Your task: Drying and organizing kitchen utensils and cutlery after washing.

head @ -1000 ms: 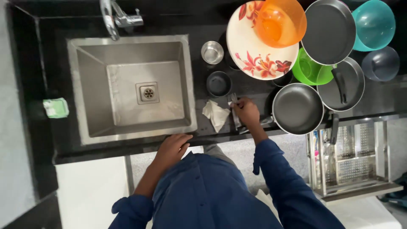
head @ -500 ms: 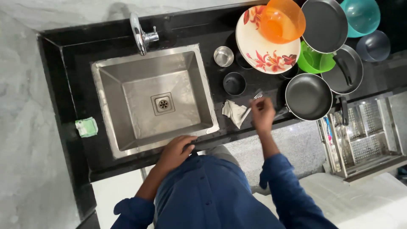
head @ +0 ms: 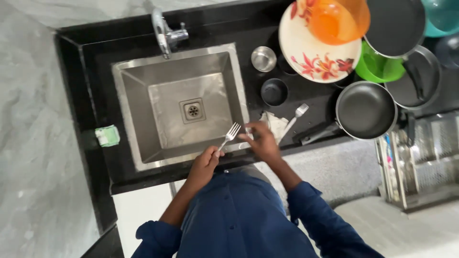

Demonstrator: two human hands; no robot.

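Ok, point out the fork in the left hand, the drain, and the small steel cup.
fork (head: 231, 133): head view, on its tines.
drain (head: 192, 111): head view, strainer centre.
small steel cup (head: 264, 59): head view, inside its bowl.

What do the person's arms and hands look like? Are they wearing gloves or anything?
No gloves. Both the left hand and the right hand are bare, with no rings, watch or bracelet that can be made out. The person wears a dark blue long-sleeved shirt with buttons down the front. Both sleeves are pushed up, bunched in folds near the elbows, so the forearms are uncovered.
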